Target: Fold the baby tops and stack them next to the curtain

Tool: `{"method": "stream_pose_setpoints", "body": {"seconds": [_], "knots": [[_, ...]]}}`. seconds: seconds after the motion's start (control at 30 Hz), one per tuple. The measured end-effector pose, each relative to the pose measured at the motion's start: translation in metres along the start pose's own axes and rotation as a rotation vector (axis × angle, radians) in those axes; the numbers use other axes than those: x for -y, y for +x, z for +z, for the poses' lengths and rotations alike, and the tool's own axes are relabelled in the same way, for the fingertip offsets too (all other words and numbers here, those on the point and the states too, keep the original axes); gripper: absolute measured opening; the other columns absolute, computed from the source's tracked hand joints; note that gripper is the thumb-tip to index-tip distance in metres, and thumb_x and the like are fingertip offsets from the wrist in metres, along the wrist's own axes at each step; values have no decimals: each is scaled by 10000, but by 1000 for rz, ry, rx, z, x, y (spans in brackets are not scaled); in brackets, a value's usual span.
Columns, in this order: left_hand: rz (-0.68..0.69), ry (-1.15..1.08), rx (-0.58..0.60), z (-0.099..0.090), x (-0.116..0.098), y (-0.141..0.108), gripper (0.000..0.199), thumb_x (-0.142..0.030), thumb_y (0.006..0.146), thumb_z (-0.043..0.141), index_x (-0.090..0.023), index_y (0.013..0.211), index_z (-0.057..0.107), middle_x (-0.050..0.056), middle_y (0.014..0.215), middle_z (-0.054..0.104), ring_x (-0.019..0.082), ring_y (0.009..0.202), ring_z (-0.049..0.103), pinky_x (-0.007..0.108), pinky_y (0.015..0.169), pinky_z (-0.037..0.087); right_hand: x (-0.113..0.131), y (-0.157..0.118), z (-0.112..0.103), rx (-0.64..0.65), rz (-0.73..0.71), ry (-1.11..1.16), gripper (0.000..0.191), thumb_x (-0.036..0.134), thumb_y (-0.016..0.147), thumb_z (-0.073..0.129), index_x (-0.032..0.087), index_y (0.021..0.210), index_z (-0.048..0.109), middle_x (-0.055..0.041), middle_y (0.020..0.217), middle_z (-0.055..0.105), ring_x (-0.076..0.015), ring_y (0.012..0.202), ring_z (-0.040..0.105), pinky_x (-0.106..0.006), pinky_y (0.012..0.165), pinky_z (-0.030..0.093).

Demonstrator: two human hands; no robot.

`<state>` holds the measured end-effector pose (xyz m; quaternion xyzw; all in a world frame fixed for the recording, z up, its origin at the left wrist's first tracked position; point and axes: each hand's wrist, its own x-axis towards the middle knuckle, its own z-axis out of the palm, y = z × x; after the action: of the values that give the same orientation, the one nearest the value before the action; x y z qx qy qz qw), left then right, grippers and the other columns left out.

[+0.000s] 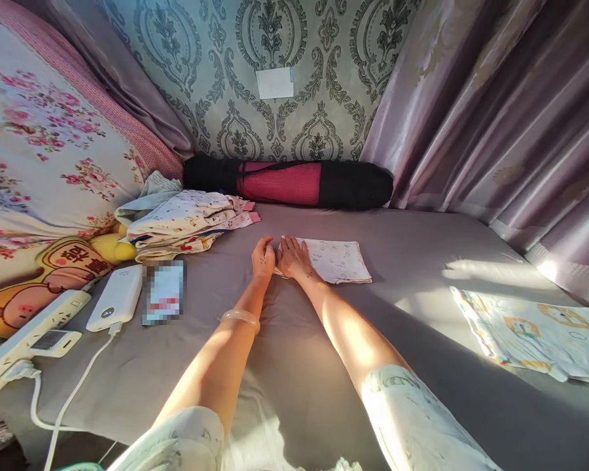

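One folded white printed-fabric cloth [338, 260] lies on the grey bedsheet [294, 347], my right hand [293, 258] flat atop, fingers slightly spread; my left hand [264, 258] curls at the cloth's edge, whether pinching I cannot tell.

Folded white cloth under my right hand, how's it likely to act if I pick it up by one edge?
The folded cloth will probably be floppy, since its layers look thin and its edges uneven. It's likely light, being a low, flat fold. It may also come open, as no tie or clip shows; the right hand lies flat on top.
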<state>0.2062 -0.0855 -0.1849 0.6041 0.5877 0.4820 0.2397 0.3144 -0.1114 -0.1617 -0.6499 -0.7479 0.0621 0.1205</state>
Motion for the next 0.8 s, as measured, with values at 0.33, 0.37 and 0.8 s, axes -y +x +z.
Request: {"method": "stream_pose_setpoints", "body": {"seconds": [0.33,0.37,0.8], "knots": [[62,63,68,-2,-5,-1,438,-203,861,352,-177,1167,664,86,1240,693,238,1169,624,423,1045,484,-5,2,-6,25,17,79,558,324,1025,201,130,1529,344,-94,1605,341,-226,1486,254,-473,1204,184],[84,91,82,-2,-7,-1,447,-200,866,344,-174,1181,660,92,1246,690,240,1172,623,425,1045,482,-9,1,-9,17,24,97,557,317,1028,188,129,1530,339,-87,1604,344,-214,1487,253,-459,1203,196],[496,552,430,4,-26,-21,449,-422,984,394,-252,1363,566,93,1494,509,275,1457,355,609,1198,130,-75,-34,-22,35,83,-66,559,381,1037,189,200,1536,366,-65,1622,306,-273,1504,202,-565,1200,127]]}}
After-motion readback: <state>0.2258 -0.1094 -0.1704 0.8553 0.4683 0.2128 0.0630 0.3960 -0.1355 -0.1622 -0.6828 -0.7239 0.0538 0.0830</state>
